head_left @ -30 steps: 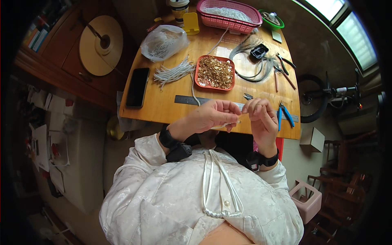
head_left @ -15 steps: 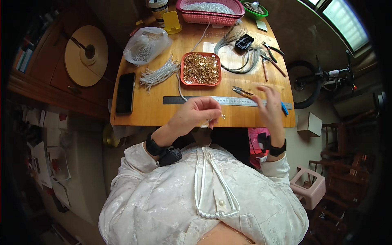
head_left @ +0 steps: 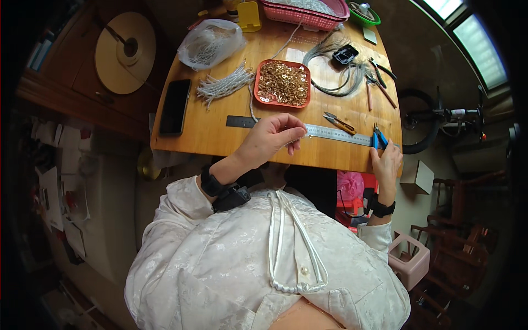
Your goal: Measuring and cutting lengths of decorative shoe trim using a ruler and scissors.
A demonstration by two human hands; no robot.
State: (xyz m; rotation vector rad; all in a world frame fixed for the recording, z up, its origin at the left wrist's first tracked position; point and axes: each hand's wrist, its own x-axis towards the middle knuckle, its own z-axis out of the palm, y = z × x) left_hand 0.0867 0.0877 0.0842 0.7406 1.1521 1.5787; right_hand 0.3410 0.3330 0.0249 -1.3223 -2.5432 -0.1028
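Note:
My left hand [head_left: 273, 137] is above the table's front edge, thumb and fingertips pinched together on a thin whitish cord [head_left: 253, 104]. That cord comes down past the tray to the hand, and tiny shiny bits show at the fingertips. At the table's right front corner, my right hand [head_left: 389, 158] has its fingers round the handles of small blue-handled pliers [head_left: 378, 137], their jaws pointing away from me. Behind the hands lies a metal ruler [head_left: 335, 133], with yellow thread snips [head_left: 342, 124] beside it. A red tray [head_left: 258, 102] holds many small gold-coloured pieces.
Left of the tray lie a bundle of cut cords [head_left: 224, 83], a black phone [head_left: 175, 108] and a plastic bag [head_left: 211, 45]. Dark cable loops [head_left: 330, 91], a black box [head_left: 345, 54] and two pairs of pliers [head_left: 379, 80] lie at right. A pink basket [head_left: 308, 19] stands behind.
My right hand has moved right and down to the blue-handled pliers and taken hold of them; their handles now stand apart. My left hand stays pinched. The whole view has shifted slightly.

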